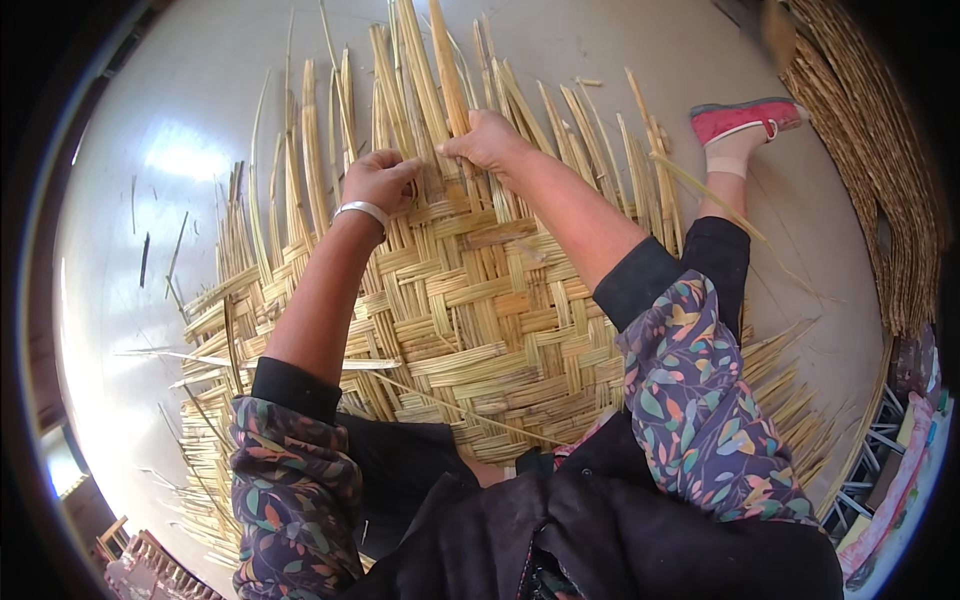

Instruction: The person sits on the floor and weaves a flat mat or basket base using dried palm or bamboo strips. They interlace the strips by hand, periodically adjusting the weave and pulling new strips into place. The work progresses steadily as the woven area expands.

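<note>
Dark clothing and flowered sleeves (690, 400) fill the lower edge, nearest the lens. Head view only: a half-woven reed mat (470, 310) is spread flat on the pale floor (150, 250), with loose strip ends fanned out at its far edge and sides. Left hand (378, 180), metal bangle (362, 211) at the wrist, is closed around upright strips (345, 120) at the weave's far edge. Right hand (488, 138) is pinched shut on a neighbouring strip (445, 60), just beside the left; fingertips are hidden, so exact grip cannot be told. One foot in a red shoe (745, 115) is seen resting on the floor at the mat's right side. A bundle of spare reeds (880, 160) is curved along the right rim, well apart from the hands. Judged step: a strip being tightened into the weave. To be done well, strips should be kept flat, pulled evenly, and pressed snug against the last woven row so no gap is left.
</note>
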The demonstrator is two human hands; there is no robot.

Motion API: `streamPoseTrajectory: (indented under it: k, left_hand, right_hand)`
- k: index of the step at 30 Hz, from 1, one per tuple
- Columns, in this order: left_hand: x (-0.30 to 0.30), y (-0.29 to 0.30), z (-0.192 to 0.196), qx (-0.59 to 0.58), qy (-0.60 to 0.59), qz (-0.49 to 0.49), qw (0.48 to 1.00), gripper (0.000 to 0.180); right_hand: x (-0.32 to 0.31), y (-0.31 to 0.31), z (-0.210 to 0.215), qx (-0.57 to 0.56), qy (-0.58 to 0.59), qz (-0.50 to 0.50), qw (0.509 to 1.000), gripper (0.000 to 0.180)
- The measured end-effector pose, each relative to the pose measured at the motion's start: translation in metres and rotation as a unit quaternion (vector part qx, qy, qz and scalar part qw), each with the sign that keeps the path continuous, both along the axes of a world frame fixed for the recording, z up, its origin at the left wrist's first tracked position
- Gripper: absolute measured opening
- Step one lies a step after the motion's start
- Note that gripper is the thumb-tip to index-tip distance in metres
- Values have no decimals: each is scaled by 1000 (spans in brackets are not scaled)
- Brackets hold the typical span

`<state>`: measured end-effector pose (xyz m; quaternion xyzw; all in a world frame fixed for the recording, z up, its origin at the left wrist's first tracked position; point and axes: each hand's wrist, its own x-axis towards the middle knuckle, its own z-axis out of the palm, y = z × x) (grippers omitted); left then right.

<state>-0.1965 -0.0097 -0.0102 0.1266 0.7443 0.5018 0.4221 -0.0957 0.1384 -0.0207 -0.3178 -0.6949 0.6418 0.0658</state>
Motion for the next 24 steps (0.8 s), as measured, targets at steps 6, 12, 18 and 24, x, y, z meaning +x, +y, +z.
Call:
streamPoseTrajectory:
  k: [6, 12, 18, 24]
  left_hand:
    - [3, 7, 5, -27, 143, -144, 979, 17]
    - [-2, 25, 24, -94, 193, -270, 939, 23]
    - [-5, 29, 27, -145, 247, -308, 907, 21]
    - [10, 8, 15, -56, 328, -153, 931, 22]
  right_hand:
    - [8, -3, 13, -85, 62, 9, 994, 28]
    - [17, 9, 15, -125, 101, -39, 986, 30]
    - [41, -5, 28, -106, 102, -162, 976, 16]
    - [70, -26, 8, -152, 93, -257, 950, 13]
